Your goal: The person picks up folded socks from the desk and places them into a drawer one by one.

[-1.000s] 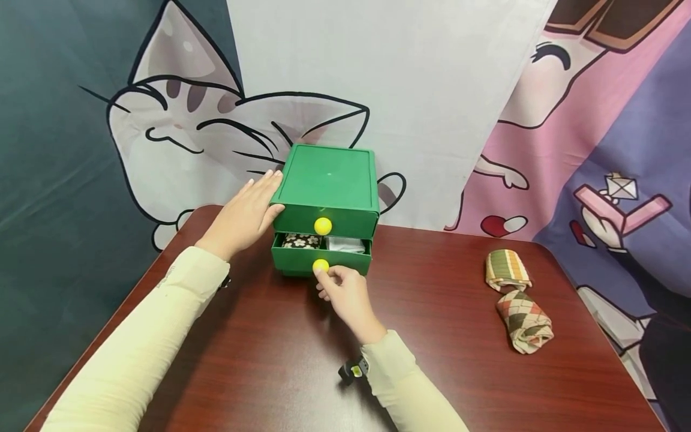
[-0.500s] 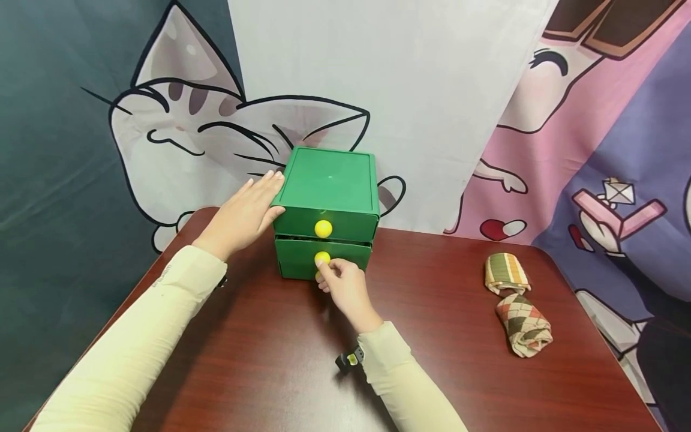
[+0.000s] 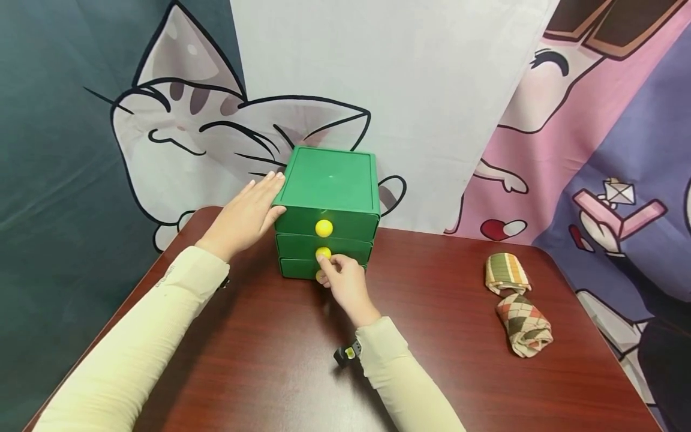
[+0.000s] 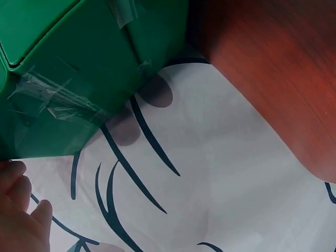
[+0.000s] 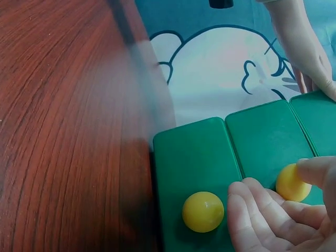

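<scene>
A green three-drawer chest (image 3: 329, 180) stands at the back of the wooden table (image 3: 270, 372), all its drawers pushed in. My left hand (image 3: 245, 216) lies flat against its left side (image 4: 79, 79), fingers straight. My right hand (image 3: 341, 281) pinches the yellow knob of the middle drawer (image 3: 323, 252), with the thumb (image 5: 315, 170) on that knob (image 5: 291, 184). The bottom drawer's knob (image 5: 202, 211) sits free beside my curled fingers. The top knob (image 3: 324, 228) is untouched.
Two rolled cloths lie at the right of the table, a striped one (image 3: 506, 271) and an argyle one (image 3: 523, 324). A cartoon backdrop (image 3: 178, 120) hangs close behind the chest. The table's rounded edges run near on the left and right.
The middle drawer, open a second ago with folded cloths showing inside, has slid shut. My right hand moved in towards the chest with the knob. The left hand stayed put.
</scene>
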A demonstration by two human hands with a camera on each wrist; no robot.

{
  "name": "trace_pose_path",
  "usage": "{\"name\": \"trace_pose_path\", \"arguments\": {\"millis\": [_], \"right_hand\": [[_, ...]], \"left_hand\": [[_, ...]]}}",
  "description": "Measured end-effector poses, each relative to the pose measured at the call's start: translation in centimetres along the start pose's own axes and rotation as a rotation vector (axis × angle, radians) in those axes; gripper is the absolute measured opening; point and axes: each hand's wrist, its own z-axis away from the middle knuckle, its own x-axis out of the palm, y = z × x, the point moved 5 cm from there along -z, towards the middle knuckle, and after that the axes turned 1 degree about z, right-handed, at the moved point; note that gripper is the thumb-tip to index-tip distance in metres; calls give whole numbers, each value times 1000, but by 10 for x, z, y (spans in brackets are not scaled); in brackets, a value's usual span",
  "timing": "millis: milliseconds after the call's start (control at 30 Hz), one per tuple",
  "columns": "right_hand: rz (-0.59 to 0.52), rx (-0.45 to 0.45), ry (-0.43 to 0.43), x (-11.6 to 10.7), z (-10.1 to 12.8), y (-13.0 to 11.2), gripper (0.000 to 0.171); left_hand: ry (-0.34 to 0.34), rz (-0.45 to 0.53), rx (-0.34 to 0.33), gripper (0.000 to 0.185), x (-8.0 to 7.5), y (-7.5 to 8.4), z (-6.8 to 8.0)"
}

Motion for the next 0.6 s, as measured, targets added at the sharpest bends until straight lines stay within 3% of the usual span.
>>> {"name": "trace_pose_path", "arguments": {"millis": [267, 600], "right_hand": [[43, -4, 48, -3, 7, 10, 36], [23, 73, 58, -5, 11, 31, 33]], "left_hand": [[8, 4, 13, 62, 2, 1, 1], [13, 27, 10, 62, 3, -1, 0]]}}
